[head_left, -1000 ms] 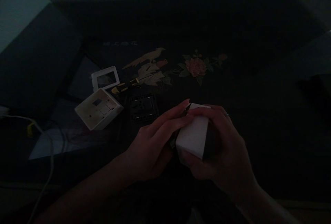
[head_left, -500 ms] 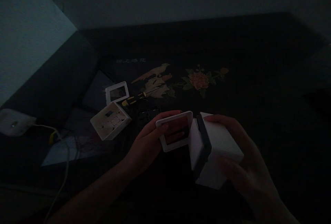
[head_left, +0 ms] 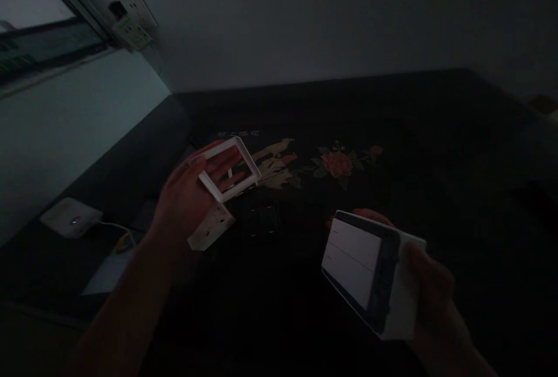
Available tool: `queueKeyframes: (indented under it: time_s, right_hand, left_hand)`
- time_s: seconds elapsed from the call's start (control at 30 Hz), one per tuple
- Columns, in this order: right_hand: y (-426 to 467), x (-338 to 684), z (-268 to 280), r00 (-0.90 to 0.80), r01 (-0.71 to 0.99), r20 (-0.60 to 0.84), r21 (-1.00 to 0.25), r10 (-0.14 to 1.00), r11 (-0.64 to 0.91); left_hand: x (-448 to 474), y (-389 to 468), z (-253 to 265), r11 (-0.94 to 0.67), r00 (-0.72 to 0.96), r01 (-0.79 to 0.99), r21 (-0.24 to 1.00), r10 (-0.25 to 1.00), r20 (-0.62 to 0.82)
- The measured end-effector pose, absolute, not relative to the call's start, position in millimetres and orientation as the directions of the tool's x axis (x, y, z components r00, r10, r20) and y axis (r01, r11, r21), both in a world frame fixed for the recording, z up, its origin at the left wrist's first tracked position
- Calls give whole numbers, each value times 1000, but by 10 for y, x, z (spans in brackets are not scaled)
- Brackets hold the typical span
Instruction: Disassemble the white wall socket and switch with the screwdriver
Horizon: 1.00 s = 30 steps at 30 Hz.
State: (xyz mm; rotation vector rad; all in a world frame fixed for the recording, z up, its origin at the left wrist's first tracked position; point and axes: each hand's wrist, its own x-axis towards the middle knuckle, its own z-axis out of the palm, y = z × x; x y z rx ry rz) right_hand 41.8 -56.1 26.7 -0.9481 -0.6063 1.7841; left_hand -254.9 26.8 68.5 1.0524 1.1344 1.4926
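My left hand (head_left: pixel 185 191) grips a white rectangular frame (head_left: pixel 242 188) by its left side, thumb on top and fingers behind the opening. Under that hand, a white wall box (head_left: pixel 213 227) lies on the dark table, partly covered by the hand. My right hand (head_left: pixel 429 284) is wrapped round a white box with a light switch (head_left: pixel 355 255) set in it; the two white rocker panels face left, with a dark grey surround showing. Between the hands, a black square mounting plate (head_left: pixel 263 220) rests on the table, hard to make out in the dim light.
On the left stands a white device (head_left: pixel 72 218) with a cable, near a pale sheet (head_left: pixel 107 275). The dark tabletop (head_left: pixel 296 307) bears a painted bird and flower (head_left: pixel 337 164). Wall sockets (head_left: pixel 135 20) are at the upper left, beside a window.
My left hand has carried the white frame left and away from the switch box. My right hand has turned the box so its rocker panels show. The view has tilted upward.
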Motion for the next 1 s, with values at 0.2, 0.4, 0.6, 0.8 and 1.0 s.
queueKeyframes:
  time_s: [0.2,0.4,0.6,0.8,1.0]
  right_hand:
    - [-591,388,255,-248,-442,-299,-812,921,-382]
    - [-614,346,268,-236,-411,-312,-826,920,-386]
    - [-606,335,258,-221,-438,-304,-818,927,-373]
    - [-590,318,285,-262,-456,-307,-796,915,-397]
    - [-580,309,293,-259,-457,-293,-802,920,-384]
  left_hand:
    - [-3066,734,669,-52,-171,-6,999,984,50]
    - [-3166,1055,324,114,-80,188,975,992,-101]
    - [-3275,1083,235,133,-170,553,822,984,-45]
    - [-3377,1148,111,146,-179,849,508,984,16]
    - [-3352,1219,86,100,-114,933,345,993,20]
